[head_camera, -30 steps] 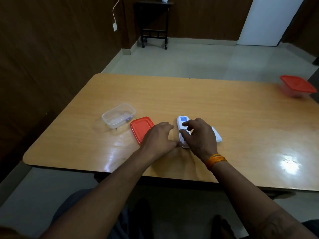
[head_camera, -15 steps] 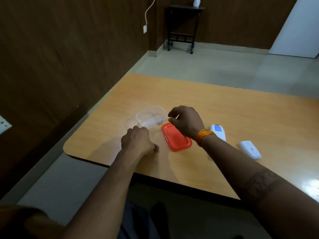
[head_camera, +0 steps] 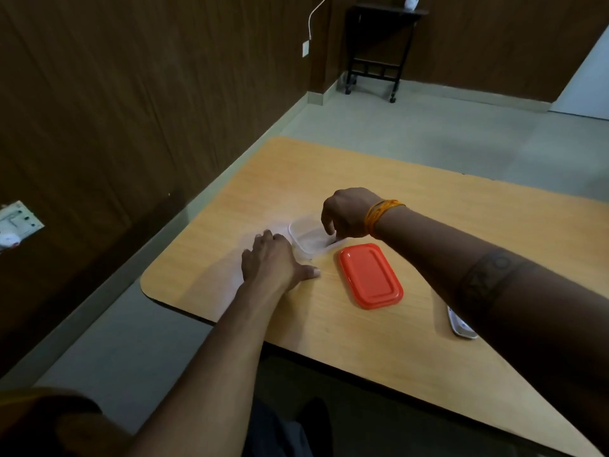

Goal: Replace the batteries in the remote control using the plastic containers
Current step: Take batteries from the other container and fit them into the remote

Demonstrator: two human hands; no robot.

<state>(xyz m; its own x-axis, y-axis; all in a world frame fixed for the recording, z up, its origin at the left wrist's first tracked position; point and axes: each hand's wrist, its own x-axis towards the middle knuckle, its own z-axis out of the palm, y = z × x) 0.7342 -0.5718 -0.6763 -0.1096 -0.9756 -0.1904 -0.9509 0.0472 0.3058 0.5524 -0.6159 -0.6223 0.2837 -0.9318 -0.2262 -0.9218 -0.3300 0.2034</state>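
Observation:
A clear plastic container [head_camera: 306, 240] stands open near the table's left corner, with its red lid [head_camera: 370, 275] flat on the table just to its right. My right hand [head_camera: 349, 212], an orange band at the wrist, hangs over the container with curled fingers dipping inside; what the fingertips touch is hidden. My left hand [head_camera: 273, 262] rests flat on the table against the container's near-left side, thumb spread. A white piece [head_camera: 459, 324], the remote or its cover, peeks out from under my right forearm.
The wooden table [head_camera: 329, 324] has its rounded left corner and near edge close to my left arm. A brown panelled wall runs along the left with a switch plate [head_camera: 16, 222]. A black side table [head_camera: 379, 44] stands on the floor at the back.
My right hand moved from above the red lid to the clear container and dipped its fingers in. My left hand uncurled and slid forward to the container's side. The view turned left.

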